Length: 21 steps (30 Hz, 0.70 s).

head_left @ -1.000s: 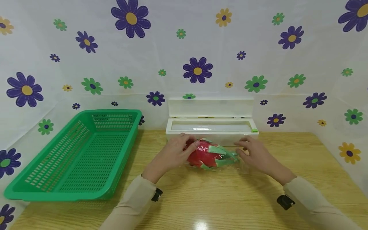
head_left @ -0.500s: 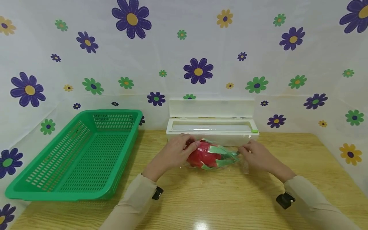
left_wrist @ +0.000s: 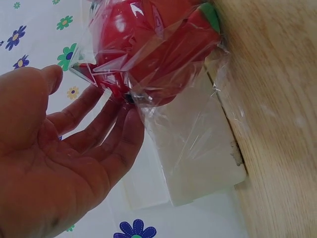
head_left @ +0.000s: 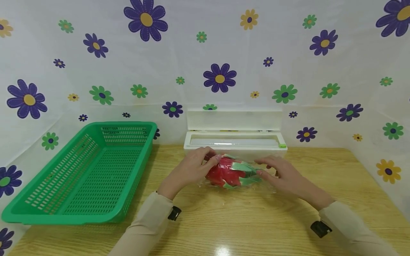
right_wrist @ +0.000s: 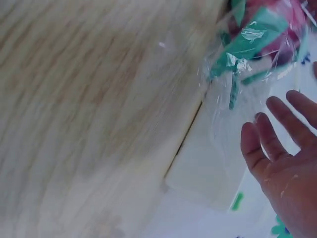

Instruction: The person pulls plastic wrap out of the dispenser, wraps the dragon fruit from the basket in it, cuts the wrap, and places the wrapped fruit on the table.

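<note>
A red dragon fruit [head_left: 225, 172] with green scales lies on its side in clear plastic wrap [right_wrist: 218, 116], leafy end to the right. At its rounded left end is my left hand [head_left: 193, 169]. The left wrist view shows the fingertips [left_wrist: 131, 119] against the wrapped fruit and the thumb held apart from it. Near the leafy end my right hand [head_left: 285, 176] has its fingers spread, with the thumb tip right at the wrapped leaves in the head view. Loose wrap trails between the fruit and the right fingers [right_wrist: 265, 131].
Behind the fruit stands a white cling film box [head_left: 235, 154], lid raised, with a roll [head_left: 234, 142] inside and a small green piece [head_left: 282, 145] at its right end. A green plastic basket [head_left: 96, 217] stands at the left of the wooden table [head_left: 230, 217]. Flowered cloth hangs behind.
My right hand drew back slightly and pinched the wrap's loose end, then moved left toward the fruit with its fingers spread. The left hand has stayed at the fruit's left end.
</note>
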Motion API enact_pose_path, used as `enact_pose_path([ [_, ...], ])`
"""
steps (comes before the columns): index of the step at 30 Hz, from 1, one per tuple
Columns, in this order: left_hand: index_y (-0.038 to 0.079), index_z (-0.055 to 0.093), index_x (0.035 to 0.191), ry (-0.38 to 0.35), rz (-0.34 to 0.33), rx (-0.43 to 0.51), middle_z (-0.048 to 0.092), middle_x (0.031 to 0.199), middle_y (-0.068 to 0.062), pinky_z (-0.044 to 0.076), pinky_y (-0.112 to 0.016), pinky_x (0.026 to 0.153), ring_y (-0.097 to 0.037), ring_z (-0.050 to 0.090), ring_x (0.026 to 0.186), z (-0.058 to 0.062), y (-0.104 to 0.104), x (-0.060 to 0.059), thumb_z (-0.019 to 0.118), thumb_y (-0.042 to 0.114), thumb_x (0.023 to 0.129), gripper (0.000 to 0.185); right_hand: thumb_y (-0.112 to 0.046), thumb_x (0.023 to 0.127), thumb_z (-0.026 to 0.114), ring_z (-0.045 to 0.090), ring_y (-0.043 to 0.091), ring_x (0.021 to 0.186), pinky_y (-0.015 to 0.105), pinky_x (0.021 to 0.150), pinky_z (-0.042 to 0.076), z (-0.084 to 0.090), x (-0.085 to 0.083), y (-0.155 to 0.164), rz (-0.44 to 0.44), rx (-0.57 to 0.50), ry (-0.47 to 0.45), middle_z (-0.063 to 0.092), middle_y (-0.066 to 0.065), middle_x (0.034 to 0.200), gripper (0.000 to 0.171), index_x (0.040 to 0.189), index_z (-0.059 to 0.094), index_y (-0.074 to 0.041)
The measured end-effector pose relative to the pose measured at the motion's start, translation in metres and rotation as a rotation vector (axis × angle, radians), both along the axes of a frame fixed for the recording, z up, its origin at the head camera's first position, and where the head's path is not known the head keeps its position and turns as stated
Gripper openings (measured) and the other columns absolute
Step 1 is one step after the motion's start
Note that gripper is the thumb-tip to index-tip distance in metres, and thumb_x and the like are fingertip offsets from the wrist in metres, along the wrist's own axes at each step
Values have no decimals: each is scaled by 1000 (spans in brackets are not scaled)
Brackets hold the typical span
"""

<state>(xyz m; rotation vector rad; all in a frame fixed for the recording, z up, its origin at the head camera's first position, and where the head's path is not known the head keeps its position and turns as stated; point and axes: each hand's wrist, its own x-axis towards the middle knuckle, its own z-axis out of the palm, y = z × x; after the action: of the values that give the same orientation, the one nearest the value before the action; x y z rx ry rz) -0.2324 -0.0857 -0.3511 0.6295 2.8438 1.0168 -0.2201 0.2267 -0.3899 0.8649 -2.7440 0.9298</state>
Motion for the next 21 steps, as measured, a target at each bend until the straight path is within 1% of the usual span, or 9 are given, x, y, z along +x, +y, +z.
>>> enact_pose_path([
  [3,11,65,130,4,-6,-1,70,123,-8,58,-39,97,-23,66,115,0,0,0,52,42,106,41,-35,107,53,57,25,109,34,81,48,0,5,-7,1,73,-75,67,6,130,43,144,58,-14],
  [5,10,65,130,2,-9,-2,70,123,-8,58,-40,98,-23,65,116,0,0,0,52,42,106,41,-39,109,45,57,26,115,42,88,49,-1,6,-11,-9,100,-119,65,7,134,46,147,55,-15],
  [8,10,64,131,-11,-11,-5,70,124,-8,57,-40,99,-24,65,117,1,1,0,51,42,107,42,-37,111,39,59,31,123,53,99,50,0,5,-11,-10,76,-154,66,9,136,47,146,57,-12],
  [11,11,64,130,-24,-15,-11,70,124,-8,58,-39,98,-24,65,117,2,0,-1,51,41,107,40,-34,111,40,62,33,125,56,100,52,3,4,-7,-32,19,-161,67,11,135,43,139,62,-10],
  [13,11,64,129,-28,-18,-13,70,123,-8,58,-38,97,-23,65,116,3,-1,-3,51,41,107,39,-33,111,43,66,33,121,52,95,56,6,3,-2,-64,-17,-171,69,12,134,40,136,64,-10],
  [16,12,64,127,-43,-18,-18,70,121,-7,58,-38,96,-23,66,115,4,-2,-6,51,42,107,39,-33,109,49,68,33,114,41,84,58,8,4,8,-145,-64,-194,70,13,132,37,133,67,-11],
  [19,11,65,127,-49,-19,-27,71,120,-7,58,-38,95,-22,66,114,5,-2,-8,50,43,107,40,-32,107,53,69,34,110,31,76,55,9,5,20,-241,-99,-181,72,14,126,34,129,68,-10],
  [21,11,65,126,-42,-24,-35,71,119,-7,58,-38,95,-22,66,114,6,-2,-10,50,43,107,40,-30,106,55,69,36,110,29,75,54,8,3,27,-304,-127,-153,72,16,124,34,128,68,-8],
])
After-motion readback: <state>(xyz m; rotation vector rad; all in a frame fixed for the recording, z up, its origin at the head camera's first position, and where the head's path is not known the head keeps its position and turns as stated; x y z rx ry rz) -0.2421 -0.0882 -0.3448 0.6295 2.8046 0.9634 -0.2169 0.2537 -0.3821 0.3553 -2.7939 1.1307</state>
